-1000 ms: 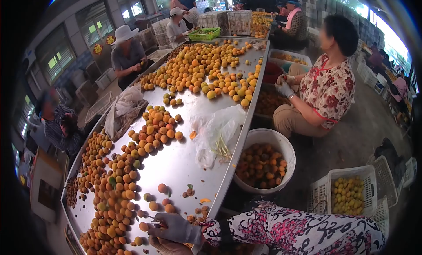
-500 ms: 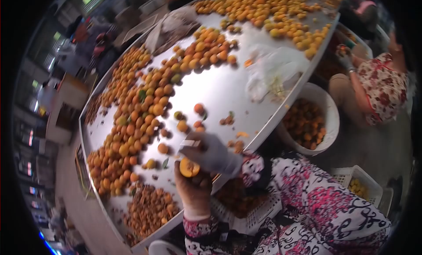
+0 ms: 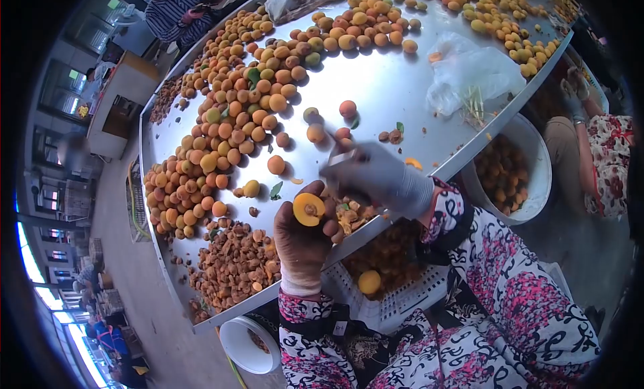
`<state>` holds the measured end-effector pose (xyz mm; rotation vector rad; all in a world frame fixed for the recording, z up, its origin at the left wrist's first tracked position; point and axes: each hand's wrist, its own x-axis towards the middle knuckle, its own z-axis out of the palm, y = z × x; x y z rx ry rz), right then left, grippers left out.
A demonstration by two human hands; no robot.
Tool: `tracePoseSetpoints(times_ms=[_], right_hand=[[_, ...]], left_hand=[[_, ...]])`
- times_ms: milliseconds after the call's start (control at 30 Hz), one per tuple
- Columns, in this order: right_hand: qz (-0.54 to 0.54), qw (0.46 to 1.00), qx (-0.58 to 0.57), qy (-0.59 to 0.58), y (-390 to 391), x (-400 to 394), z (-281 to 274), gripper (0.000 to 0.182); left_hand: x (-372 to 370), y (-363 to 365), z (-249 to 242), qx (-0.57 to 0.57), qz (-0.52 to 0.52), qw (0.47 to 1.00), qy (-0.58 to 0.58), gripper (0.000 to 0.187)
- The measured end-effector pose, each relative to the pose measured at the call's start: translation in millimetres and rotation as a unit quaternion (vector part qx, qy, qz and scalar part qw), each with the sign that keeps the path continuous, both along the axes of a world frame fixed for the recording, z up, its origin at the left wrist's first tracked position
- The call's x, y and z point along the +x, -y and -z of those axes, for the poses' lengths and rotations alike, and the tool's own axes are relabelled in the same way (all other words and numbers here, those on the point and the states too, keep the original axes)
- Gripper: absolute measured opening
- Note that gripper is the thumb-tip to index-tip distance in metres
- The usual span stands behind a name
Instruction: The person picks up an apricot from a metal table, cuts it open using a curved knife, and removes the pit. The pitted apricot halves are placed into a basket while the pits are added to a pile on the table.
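Left hand is clamped on a cut fruit, open face up, stone seated in the flesh, above the near edge of the metal surface. Right hand, gloved and blurred, is closed on a small tool just beside it; contact cannot be told. Step in hand, as judged: opening and stoning. Lifting the stone would call for a steady left grip.
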<state>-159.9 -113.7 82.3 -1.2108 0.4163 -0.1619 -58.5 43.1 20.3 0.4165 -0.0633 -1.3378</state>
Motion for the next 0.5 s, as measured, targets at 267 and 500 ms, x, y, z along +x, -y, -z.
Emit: tracePoseSetpoints(times_ms=[267,500], right_hand=[[0.129,0.965,0.145,0.175,2,4,0,0.033],[0.201,0.957,0.018,0.208,-15,7,0,0.020]], left_hand=[[-25,15,3,0.100,0.013,0.994,0.048,0.050],[-34,29,-5,0.184,-0.015,0.982,0.039,0.041]])
